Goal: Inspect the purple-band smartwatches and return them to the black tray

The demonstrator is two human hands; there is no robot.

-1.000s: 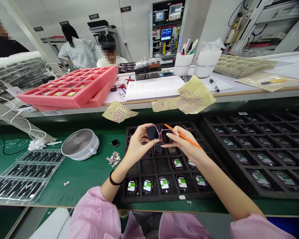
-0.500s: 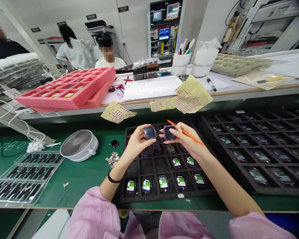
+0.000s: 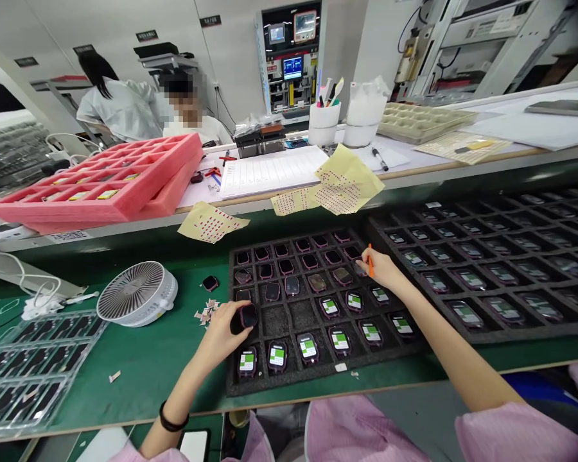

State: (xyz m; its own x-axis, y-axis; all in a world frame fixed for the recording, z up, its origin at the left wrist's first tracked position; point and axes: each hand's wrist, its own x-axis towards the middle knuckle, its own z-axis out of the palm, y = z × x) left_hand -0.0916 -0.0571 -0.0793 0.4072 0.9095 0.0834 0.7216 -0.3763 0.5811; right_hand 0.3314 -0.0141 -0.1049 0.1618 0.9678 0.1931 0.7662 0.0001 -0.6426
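My left hand [image 3: 225, 333] pinches a dark-screened smartwatch [image 3: 248, 315] by its sides, over the left edge of a black foam tray [image 3: 289, 378]. At the tray's far right, my right hand [image 3: 384, 269] has its fingers closed round a thin orange stick [image 3: 370, 260], which stands nearly upright. The fingertips are beside a watch [image 3: 352, 252] in its compartment; whether they touch it cannot be seen. Purple-rimmed watches fill many of the compartments. Those in the back rows have dark faces, while a front-row watch [image 3: 308, 347] bears a green and white label, like its neighbours.
A second black tray [image 3: 467, 282] of watches lies to the right. On the left are a round fan [image 3: 137, 295], small scraps [image 3: 206, 312], a loose watch [image 3: 210, 282] and a clear plastic tray [image 3: 33, 366]. Yellow sticker sheets [image 3: 349, 181] hang off the shelf, below red foam trays [image 3: 120, 208].
My hands have moved apart. The left came down leftward with its watch; the right went right to the tray's far edge, and the watch it held is no longer visible in it.
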